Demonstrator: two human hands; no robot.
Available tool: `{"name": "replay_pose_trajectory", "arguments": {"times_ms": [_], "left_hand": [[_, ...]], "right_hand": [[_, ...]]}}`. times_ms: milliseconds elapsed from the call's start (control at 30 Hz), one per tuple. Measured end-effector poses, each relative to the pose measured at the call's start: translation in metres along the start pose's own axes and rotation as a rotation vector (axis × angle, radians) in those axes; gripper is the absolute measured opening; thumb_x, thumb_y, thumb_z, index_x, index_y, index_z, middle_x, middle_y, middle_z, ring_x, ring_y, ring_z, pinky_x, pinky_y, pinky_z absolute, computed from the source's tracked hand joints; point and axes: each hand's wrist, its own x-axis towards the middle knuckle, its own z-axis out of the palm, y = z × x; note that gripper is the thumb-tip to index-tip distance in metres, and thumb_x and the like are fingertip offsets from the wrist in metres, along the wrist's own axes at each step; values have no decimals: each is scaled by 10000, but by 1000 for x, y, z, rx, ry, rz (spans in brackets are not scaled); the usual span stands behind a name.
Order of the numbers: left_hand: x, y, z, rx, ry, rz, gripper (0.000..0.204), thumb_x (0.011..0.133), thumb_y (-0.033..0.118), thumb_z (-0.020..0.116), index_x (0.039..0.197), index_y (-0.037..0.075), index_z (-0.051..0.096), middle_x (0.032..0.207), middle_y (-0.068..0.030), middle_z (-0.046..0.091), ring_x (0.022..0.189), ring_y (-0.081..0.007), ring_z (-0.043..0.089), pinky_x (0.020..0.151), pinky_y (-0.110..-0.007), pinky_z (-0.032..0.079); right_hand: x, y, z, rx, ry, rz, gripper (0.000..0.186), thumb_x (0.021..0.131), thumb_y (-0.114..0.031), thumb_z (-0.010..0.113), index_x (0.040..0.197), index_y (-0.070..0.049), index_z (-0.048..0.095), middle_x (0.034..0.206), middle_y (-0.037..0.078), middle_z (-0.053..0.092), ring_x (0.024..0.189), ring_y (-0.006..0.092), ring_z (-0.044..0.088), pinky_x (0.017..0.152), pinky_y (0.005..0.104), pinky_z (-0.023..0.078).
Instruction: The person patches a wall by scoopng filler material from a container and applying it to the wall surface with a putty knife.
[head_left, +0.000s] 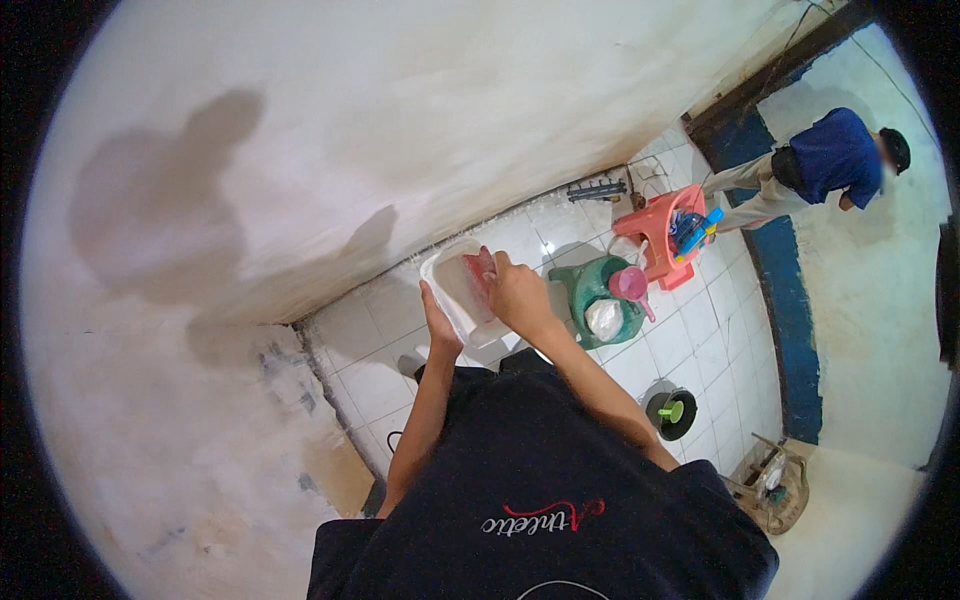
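My left hand [439, 317] is closed on the near left side of a white plastic tub [436, 270], holding it up above the floor. Pale material, perhaps putty, lines the inside of the tub. My right hand [519, 298] is closed on a red flat scraper [479, 268], whose blade reaches down into the tub. Its lower edge is hard to make out against the tub wall. Both forearms come up from my dark shirt, and the tub hangs between the wall and a green stool.
The green stool [570, 280] carries a pink dipper [628, 284] and a white bag [604, 319]. Behind it, a pink stool [655, 222] holds tools. A black bucket [671, 414] stands to the right, and a co-worker [838, 158] faces the far wall.
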Motion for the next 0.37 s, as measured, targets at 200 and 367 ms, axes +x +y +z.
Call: {"name": "replay_pose_trajectory", "arguments": {"times_ms": [200, 367], "left_hand": [[44, -110, 17, 205, 83, 188, 635, 1013, 531, 279, 1412, 60, 426, 1371, -129, 518, 1279, -307, 483, 1120, -446, 340], [79, -174, 55, 182, 73, 50, 697, 1006, 591, 251, 1481, 85, 324, 1418, -95, 472, 1269, -252, 487, 1034, -386, 424]], "right_hand": [[5, 80, -62, -38, -46, -64, 284, 914, -258, 581, 1053, -13, 545, 797, 247, 674, 679, 407, 683, 599, 501, 552], [18, 157, -84, -111, -180, 78, 410, 947, -315, 554, 1272, -67, 518, 1149, 187, 652, 766, 363, 711, 630, 480, 576]]}}
